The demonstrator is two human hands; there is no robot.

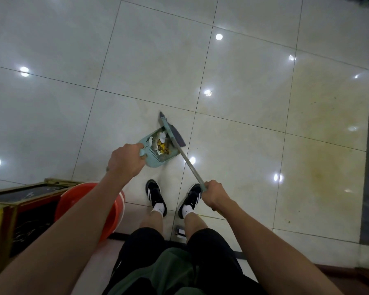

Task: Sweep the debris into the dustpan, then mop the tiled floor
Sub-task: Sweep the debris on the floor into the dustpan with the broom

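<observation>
My left hand curls round the handle of the pale green dustpan, which sits on the tiled floor just ahead of my shoes. Debris, white scraps and yellow bits, lies inside the pan. My right hand grips the long handle of the broom, fingers wrapped tight; its head rests at the pan's open mouth, bristles on the floor. An orange bucket stands at my left, partly hidden by my forearm, beside a dark gold-edged cabinet.
</observation>
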